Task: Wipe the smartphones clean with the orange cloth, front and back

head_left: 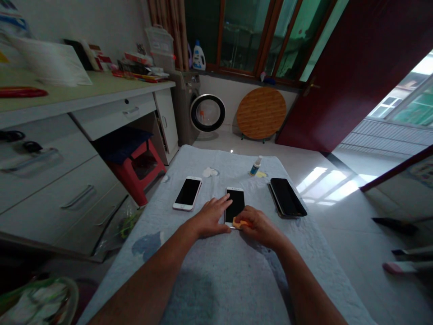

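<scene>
Right at the middle of the table [233,289], spread with a pale blue cloth, we have a white-framed smartphone with a dark screen [238,198] lying face up between our two bare hands. Our left hand [212,217] lies over its left side, the grip loose and fairly wide: the fingers stretch onto the edge of the screen while the thumb reaches the bottom corner. Our right hand [260,226] has its grip closed, fingers and thumb pinching a small orange piece [239,222] of soft-looking material against the lower end of the white-framed smartphone; whether it is cloth or sponge, we cannot tell.

To the left, apart from our hands, we see a second white-bordered phone with a black screen [188,193], also face up and slightly turned. To the right lies a black slab-like phone [288,197], apparently resting on another flat item. Beyond the middle phone, nearer the far edge, we have a small clear spray bottle with a blue label [255,167] standing upright.

Past the table, we face a grey washing machine [185,106] with its round door swung out, and a round wood-grained board [261,113] upright by the wall. On our left, a red plastic stool [144,174] sits beside a white drawer unit [43,180].
</scene>
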A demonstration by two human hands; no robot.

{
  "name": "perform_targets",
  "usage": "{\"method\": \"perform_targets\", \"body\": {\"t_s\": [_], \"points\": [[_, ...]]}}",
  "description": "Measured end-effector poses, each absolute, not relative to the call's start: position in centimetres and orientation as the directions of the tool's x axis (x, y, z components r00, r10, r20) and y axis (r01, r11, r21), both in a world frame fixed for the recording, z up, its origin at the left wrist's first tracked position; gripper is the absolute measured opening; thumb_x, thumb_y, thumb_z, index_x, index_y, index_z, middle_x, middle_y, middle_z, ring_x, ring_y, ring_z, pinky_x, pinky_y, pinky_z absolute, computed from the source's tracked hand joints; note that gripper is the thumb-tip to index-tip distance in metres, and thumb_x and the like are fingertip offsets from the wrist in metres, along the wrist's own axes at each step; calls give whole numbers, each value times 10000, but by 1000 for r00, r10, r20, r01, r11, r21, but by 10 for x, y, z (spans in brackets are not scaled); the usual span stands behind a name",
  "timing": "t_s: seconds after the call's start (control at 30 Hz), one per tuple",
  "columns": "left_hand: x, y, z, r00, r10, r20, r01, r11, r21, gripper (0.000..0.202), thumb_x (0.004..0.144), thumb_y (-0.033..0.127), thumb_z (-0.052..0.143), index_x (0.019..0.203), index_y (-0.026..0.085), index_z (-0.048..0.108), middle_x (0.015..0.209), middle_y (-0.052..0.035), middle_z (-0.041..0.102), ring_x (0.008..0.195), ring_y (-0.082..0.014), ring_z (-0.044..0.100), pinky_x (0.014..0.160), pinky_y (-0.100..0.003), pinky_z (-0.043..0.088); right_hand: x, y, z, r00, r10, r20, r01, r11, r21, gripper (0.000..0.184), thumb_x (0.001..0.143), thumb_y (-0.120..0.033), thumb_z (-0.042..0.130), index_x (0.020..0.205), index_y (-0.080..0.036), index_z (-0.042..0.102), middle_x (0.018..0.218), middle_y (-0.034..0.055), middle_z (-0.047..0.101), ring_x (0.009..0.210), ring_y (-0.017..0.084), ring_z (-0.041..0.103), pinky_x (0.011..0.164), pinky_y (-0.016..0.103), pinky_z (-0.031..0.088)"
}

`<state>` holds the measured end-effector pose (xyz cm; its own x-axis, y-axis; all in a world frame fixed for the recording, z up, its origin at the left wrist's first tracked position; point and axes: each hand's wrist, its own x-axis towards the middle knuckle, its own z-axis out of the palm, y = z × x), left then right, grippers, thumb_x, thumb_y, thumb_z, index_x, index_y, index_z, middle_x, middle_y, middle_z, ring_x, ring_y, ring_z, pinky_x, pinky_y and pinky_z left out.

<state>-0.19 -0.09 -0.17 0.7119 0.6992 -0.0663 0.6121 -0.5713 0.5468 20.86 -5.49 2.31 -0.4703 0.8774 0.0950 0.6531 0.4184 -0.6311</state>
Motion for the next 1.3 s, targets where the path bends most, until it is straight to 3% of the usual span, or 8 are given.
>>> {"method": "perform_targets", "body": {"t_s": [0.2, 0.37, 0.57, 0.7, 0.8, 1.0, 1.3], "points": [[1, -4, 8, 693, 710, -125, 643, -531, 552, 913, 685, 400, 736, 1452, 161, 301, 1571, -133, 156, 1409, -338, 221, 1136, -467, 205, 206, -46, 7, -240, 958, 153, 770, 285, -571, 234, 805, -62, 519, 942, -188, 662, 863, 19, 534, 797, 132, 540, 730, 237, 406], [1, -3, 7, 699, 707, -109, 631, -537, 560, 899, 690, 396, 731, 1454, 210, 293, 1571, -110, 172, 1411, -323, 224, 1129, -474, 218, 207, -37, -4, -126, 970, 210, 826, 220, -519, 257, 850, -93, 501, 1025, -190, 661, 887, 36, 536, 828, 147, 534, 759, 252, 408], [1, -2, 1, 657, 748, -93, 662, -513, 547, 939, 642, 455, 768, 1440, 217, 334, 1584, -127, 69, 1429, -347, 151, 1135, -456, 211, 203, -40, 7, -327, 924, 200, 736, 382, -559, 213, 856, -87, 516, 943, -185, 684, 863, 34, 562, 842, 149, 532, 774, 257, 409], [1, -2, 2, 675, 731, -102, 661, -536, 525, 931, 667, 488, 744, 1439, 173, 330, 1549, -171, 204, 1427, -316, 187, 1145, -460, 170, 195, -49, 15, -479, 862, 164, 669, 480, -568, 203, 840, -76, 538, 909, -196, 687, 860, 23, 565, 829, 140, 529, 762, 252, 397], [2, -2, 3, 682, 724, -98, 659, -551, 513, 925, 678, 491, 733, 1440, 167, 321, 1545, -174, 220, 1429, -300, 188, 1151, -464, 144, 194, -51, 13, -479, 864, 155, 676, 475, -563, 213, 824, -67, 547, 911, -200, 689, 861, 23, 563, 827, 143, 528, 759, 255, 396], [1, -2, -1, 682, 728, -74, 654, -561, 509, 933, 655, 476, 747, 1438, 186, 332, 1544, -160, 233, 1421, -309, 209, 1143, -460, 183, 201, -40, 3, -254, 948, 190, 766, 317, -560, 232, 827, -73, 533, 956, -184, 691, 878, 40, 572, 855, 156, 538, 773, 255, 407], [1, -3, 3, 682, 727, -82, 658, -561, 502, 930, 663, 472, 726, 1442, 163, 326, 1547, -167, 217, 1420, -319, 207, 1147, -459, 187, 212, 8, -4, -11, 979, 203, 908, 95, -408, 245, 868, -158, 500, 1003, -192, 701, 904, 60, 615, 880, 171, 543, 802, 248, 369]]}}
